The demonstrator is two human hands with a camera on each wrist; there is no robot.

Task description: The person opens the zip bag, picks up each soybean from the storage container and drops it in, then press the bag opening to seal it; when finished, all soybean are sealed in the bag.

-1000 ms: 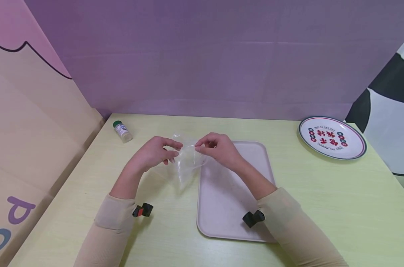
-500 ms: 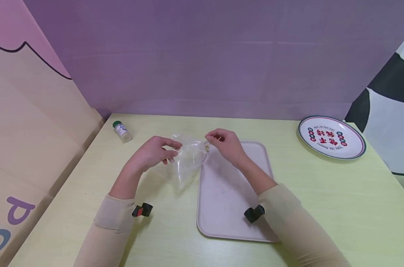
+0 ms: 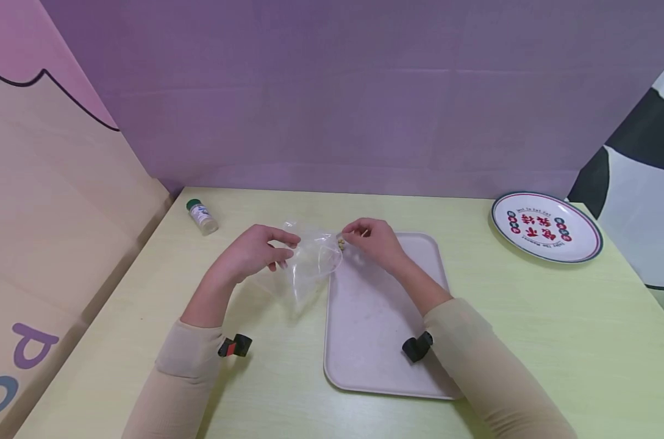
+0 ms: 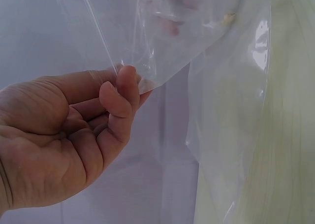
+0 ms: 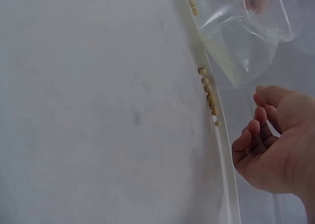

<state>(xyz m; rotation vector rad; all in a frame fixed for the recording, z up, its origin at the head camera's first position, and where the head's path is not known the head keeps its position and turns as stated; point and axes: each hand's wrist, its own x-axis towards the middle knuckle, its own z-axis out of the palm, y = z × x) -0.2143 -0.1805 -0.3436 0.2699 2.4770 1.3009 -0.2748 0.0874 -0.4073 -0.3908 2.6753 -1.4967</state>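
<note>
My left hand grips a clear plastic zip bag near its zip strip, which shows in the left wrist view. The bag hangs over the table and overlaps the left edge of a pale tray. My right hand is beside the bag's right side, fingers curled and thumb and index tips close together; I cannot tell if something small is between them. Several small round tan beans lie in a line along the tray's raised rim, close by the right hand; some show between hand and bag.
A small jar with a green lid lies on its side at the table's back left. On the back right sits an oval white plate with red lettering. A purple partition stands behind the table.
My right hand has let go of the bag's edge, moved right and up, then come slightly back down. The beans at the tray rim now show. The left hand and bag have stayed put.
</note>
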